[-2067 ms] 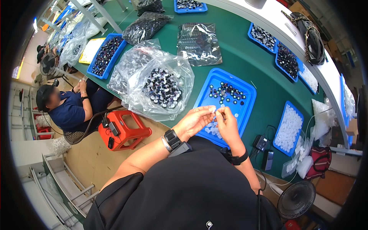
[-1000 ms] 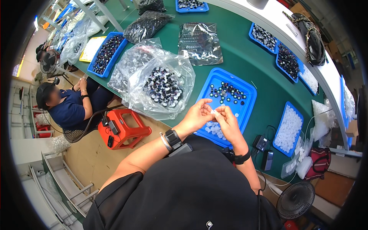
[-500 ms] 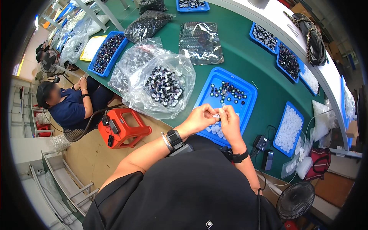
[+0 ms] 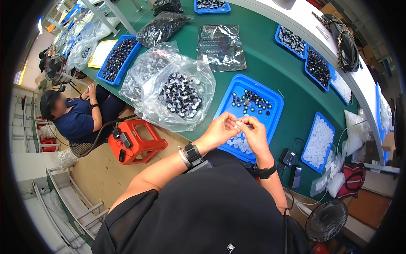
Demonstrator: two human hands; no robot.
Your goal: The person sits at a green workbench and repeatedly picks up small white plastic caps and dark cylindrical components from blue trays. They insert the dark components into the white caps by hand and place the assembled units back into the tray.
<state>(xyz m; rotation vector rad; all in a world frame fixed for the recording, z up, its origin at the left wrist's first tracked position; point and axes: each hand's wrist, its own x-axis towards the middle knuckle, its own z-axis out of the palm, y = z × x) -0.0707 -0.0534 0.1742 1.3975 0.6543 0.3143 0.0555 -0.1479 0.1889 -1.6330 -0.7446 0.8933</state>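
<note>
Head view: left hand (image 4: 220, 131) and right hand (image 4: 256, 135) pinch a white piece (image 4: 237, 124) between nearly closed fingers (image 4: 247, 121), tray (image 4: 274, 109) beneath them likely to catch strays.

Black top (image 4: 198, 203), 2 wristbands (image 4: 267, 172), perhaps silvery bracelet (image 4: 184, 157)

Red stool (image 4: 135, 141) beside a seated co-worker (image 4: 78, 124), black handbag (image 4: 346, 48) on a white shelf (image 4: 305, 17), dark fan (image 4: 325, 221)
</note>
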